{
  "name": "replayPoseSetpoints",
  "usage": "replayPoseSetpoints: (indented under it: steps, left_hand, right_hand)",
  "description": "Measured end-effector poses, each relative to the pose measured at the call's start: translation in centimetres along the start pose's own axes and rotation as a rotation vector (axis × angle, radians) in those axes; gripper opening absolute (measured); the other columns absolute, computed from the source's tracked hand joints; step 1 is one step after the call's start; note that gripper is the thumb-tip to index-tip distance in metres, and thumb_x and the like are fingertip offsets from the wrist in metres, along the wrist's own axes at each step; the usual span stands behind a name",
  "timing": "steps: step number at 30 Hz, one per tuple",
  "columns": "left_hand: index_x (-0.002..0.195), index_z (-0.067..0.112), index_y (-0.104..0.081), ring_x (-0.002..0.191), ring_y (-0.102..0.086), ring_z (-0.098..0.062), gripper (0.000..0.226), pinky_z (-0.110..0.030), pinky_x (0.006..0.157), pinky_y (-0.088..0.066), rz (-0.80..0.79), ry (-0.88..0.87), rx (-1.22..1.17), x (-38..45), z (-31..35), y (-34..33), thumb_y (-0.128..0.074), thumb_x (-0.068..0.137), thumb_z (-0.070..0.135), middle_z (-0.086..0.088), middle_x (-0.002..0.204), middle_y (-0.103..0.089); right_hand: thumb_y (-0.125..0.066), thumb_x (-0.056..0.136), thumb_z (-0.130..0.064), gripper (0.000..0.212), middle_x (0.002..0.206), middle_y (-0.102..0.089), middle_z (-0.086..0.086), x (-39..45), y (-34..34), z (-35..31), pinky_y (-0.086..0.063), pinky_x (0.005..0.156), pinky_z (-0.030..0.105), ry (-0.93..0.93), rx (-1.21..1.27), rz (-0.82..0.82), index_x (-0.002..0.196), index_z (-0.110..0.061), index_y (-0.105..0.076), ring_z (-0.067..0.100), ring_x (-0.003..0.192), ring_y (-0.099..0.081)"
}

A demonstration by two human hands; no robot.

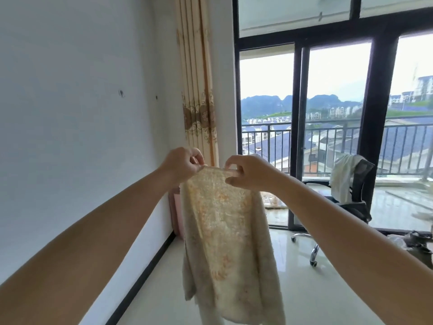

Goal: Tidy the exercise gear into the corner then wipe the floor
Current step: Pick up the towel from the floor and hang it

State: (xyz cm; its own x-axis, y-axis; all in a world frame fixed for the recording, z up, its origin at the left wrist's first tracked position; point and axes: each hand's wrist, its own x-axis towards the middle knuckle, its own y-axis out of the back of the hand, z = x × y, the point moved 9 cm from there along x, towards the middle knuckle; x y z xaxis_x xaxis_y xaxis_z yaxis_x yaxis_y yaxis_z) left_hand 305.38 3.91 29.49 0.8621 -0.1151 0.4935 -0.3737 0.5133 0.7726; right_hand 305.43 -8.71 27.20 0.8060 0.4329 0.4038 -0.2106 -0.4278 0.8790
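A glossy pale tiled floor (pixel 302 289) runs to dark-framed glass doors (pixel 302 127) on the far right, with a railed balcony (pixel 398 141) and rooftops beyond. A plain white wall (pixel 82 102) fills the left, edged by a dark skirting strip, and a cream pleated curtain (pixel 199 90) with a brown floral band hangs in the far corner. A black office chair (pixel 351 202) on chrome legs stands by the doors, a white garment draped over its back. Held up in the middle, a fluffy off-white cloth (pixel 225 242) with faded orange patches hangs limp above the floor. The left hand (pixel 182 164) and right hand (pixel 250 172) each pinch its top edge, close together.
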Motion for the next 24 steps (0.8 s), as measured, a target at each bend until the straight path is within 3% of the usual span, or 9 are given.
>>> replayPoseSetpoints:
  steps: [2,3,5,10,13,16,22,24]
  left_hand:
    - [0.095,0.000,-0.069,0.055,-0.044,-0.001,0.013,0.004,0.043,-0.037,0.003,-0.029,-0.010,4.5,-0.8,-1.9,-0.060,0.089,0.008,0.010,0.061,-0.048]
    - [0.093,0.000,-0.069,0.054,-0.043,-0.001,0.012,0.003,0.042,-0.036,-0.002,-0.045,-0.026,6.7,-1.3,-3.0,-0.061,0.088,0.006,0.009,0.060,-0.048]
    - [0.089,-0.002,-0.070,0.053,-0.042,-0.003,0.009,0.002,0.041,-0.035,-0.020,-0.074,-0.069,11.1,-2.6,-5.2,-0.062,0.087,0.003,0.007,0.058,-0.049]
    - [0.076,0.003,-0.070,0.053,-0.048,-0.002,0.011,0.000,0.046,-0.039,-0.059,-0.117,-0.129,22.6,-7.0,-10.3,-0.064,0.085,0.001,0.006,0.057,-0.053]
    - [0.067,0.015,-0.066,0.042,-0.051,0.009,0.018,-0.002,0.044,-0.038,-0.101,-0.110,-0.139,29.0,-9.9,-12.9,-0.069,0.082,0.006,0.009,0.056,-0.052]
    - [0.083,0.003,-0.073,0.047,-0.052,0.006,0.003,-0.002,0.047,-0.039,-0.089,-0.088,-0.118,34.8,-13.2,-15.0,-0.070,0.081,0.005,0.009,0.058,-0.051]
    - [0.092,-0.004,-0.073,0.052,-0.048,-0.001,0.013,0.000,0.045,-0.037,0.026,0.023,-0.114,45.9,-23.0,-18.4,-0.066,0.085,0.005,0.005,0.061,-0.055]
    - [0.093,-0.004,-0.072,0.057,-0.048,-0.002,0.014,0.003,0.046,-0.037,0.074,0.077,-0.102,49.5,-26.8,-19.3,-0.064,0.086,0.005,0.006,0.063,-0.055]
  right_hand:
    - [-0.058,0.090,-0.025,0.034,0.076,-0.060,-0.006,3.7,-0.5,2.8,-0.045,0.078,0.025,0.038,-0.064,0.020,0.123,-0.020,-0.058,0.002,0.070,-0.052]
    - [-0.056,0.091,-0.025,0.033,0.092,-0.068,-0.003,5.5,-0.8,4.4,-0.047,0.089,0.029,0.048,-0.107,0.038,0.123,-0.021,-0.059,0.008,0.087,-0.060]
    - [-0.053,0.093,-0.025,0.030,0.111,-0.068,0.001,9.5,-1.2,7.5,-0.046,0.099,0.029,0.071,-0.191,0.075,0.121,-0.021,-0.063,0.015,0.105,-0.061]
    - [-0.052,0.094,-0.023,0.029,0.103,-0.067,0.009,20.9,-2.9,15.5,-0.039,0.085,0.021,0.082,-0.211,0.051,0.120,-0.018,-0.064,0.018,0.092,-0.058]
    - [-0.051,0.094,-0.022,0.029,0.106,-0.067,0.011,27.5,-4.3,19.3,-0.041,0.089,0.024,0.079,-0.200,-0.001,0.120,-0.016,-0.064,0.020,0.097,-0.058]
    - [-0.049,0.095,-0.022,0.030,0.108,-0.068,0.010,33.8,-6.0,22.0,-0.041,0.089,0.023,0.105,-0.193,-0.022,0.120,-0.014,-0.064,0.017,0.099,-0.059]
    - [-0.048,0.096,-0.020,0.030,0.110,-0.069,0.006,47.7,-12.1,26.5,-0.043,0.088,0.025,0.194,-0.128,-0.007,0.119,-0.013,-0.064,0.012,0.088,-0.054]
    - [-0.050,0.095,-0.021,0.028,0.100,-0.069,0.002,52.7,-14.6,28.0,-0.048,0.086,0.028,0.228,-0.069,0.006,0.119,-0.015,-0.064,0.010,0.082,-0.052]
